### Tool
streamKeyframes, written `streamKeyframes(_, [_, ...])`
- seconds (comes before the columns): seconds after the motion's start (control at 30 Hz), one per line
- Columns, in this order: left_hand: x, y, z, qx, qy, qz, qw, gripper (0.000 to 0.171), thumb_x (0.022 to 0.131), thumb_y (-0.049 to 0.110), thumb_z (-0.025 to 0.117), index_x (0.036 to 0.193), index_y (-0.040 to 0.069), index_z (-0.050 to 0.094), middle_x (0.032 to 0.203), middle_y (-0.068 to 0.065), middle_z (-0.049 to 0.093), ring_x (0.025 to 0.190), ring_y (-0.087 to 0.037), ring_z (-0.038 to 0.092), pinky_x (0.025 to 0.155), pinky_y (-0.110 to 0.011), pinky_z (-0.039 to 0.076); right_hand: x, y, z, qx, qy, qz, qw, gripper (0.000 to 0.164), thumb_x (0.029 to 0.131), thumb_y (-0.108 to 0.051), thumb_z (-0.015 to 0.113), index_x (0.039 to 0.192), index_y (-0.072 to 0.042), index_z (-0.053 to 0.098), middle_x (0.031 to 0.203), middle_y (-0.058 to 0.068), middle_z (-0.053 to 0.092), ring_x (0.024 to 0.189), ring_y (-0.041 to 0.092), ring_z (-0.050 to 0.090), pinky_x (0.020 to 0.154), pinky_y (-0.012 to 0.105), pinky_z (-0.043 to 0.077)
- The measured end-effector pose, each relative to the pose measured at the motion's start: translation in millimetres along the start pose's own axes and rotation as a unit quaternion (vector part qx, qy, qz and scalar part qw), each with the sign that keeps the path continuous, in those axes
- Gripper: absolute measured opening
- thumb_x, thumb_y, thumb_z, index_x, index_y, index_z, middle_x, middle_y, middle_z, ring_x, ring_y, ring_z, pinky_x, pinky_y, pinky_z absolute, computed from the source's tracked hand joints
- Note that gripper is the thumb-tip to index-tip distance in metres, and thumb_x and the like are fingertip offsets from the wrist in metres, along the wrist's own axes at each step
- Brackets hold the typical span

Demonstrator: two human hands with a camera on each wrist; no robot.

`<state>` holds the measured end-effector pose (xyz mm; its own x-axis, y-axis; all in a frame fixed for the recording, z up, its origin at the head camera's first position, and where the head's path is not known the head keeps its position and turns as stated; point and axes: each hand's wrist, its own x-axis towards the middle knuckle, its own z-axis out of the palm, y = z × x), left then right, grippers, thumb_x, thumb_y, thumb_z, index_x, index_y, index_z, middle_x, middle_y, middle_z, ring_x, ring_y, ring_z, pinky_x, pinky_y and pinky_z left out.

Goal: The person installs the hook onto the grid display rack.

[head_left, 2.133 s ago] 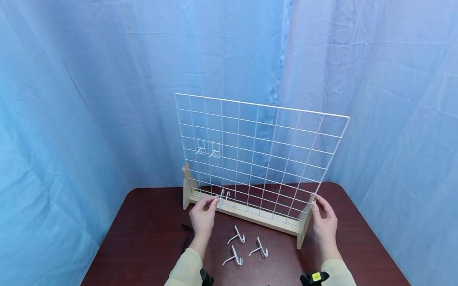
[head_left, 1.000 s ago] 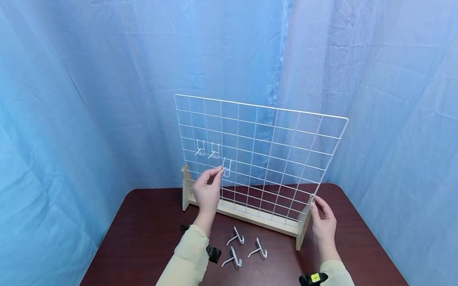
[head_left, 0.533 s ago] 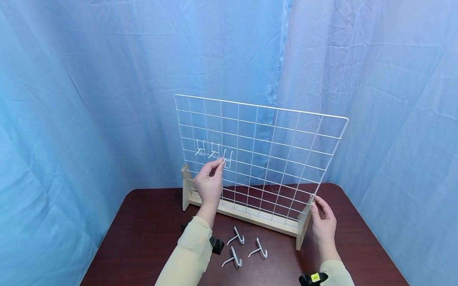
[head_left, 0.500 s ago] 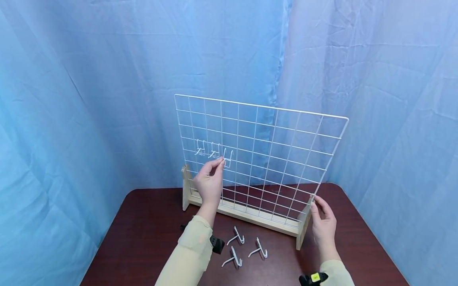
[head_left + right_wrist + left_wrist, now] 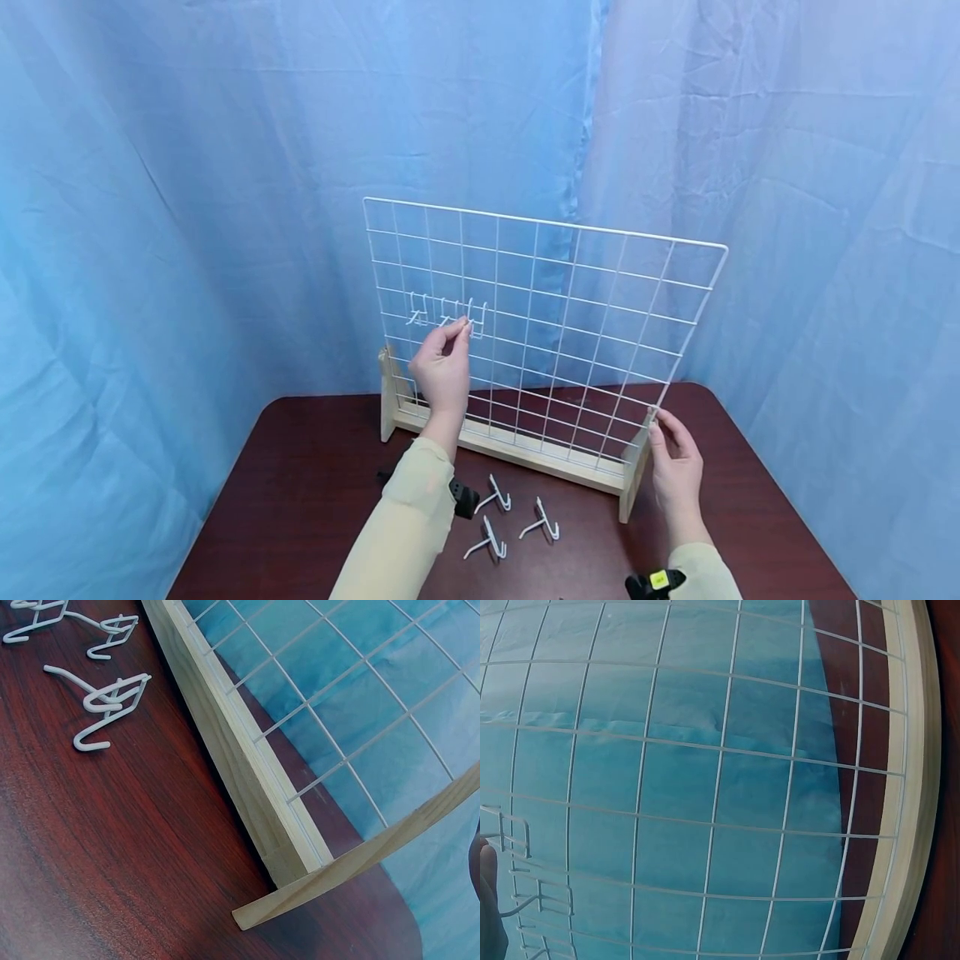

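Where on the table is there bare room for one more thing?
The table looks bare along its left edge, beyond the left sleeve, and along its right edge, beyond the right sleeve. The middle is crowded: three loose hooks lie before the wooden stand.

The bare left hand (image 5: pixel 442 373) reaches up from a left forearm (image 5: pixel 401 521) clad in pale cream cloth, thumb and fingertips pinched together. The bare right hand (image 5: pixel 679 471) sits lower, thumb and fingers bent in a grip, atop a cream-sleeved right forearm (image 5: pixel 703 572).
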<state>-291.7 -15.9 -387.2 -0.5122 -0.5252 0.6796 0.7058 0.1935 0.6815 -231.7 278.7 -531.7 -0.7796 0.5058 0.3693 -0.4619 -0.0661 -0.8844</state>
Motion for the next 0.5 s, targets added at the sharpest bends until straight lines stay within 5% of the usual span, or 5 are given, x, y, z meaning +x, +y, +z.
streamKeyframes(0.37, [1.1,-1.5,6.2,0.018,0.014,-0.002,0.9997,0.009,0.079,-0.010,0.077,0.087,-0.006,0.075,0.087,-0.018,0.074,0.075,-0.034,0.072,0.068,-0.017,0.057,-1,6,-2,-0.017,-0.001,-0.008,1.000,0.032,0.098,0.001,0.057,0.128,0.012,0.056,0.113,-0.009,0.067,0.104,0.004,0.061,0.085,0.015,0.048])
streamKeyframes(0.5, [0.1,11.8,6.4,0.023,0.016,0.001,0.9996,0.009,0.077,-0.015,0.075,0.085,-0.011,0.073,0.085,-0.023,0.072,0.074,-0.038,0.071,0.068,-0.022,0.058,-1,6,-1,-0.002,-0.003,-0.013,1.000,0.031,0.098,0.003,0.057,0.127,0.013,0.056,0.112,-0.008,0.068,0.103,0.004,0.062,0.085,0.014,0.048])
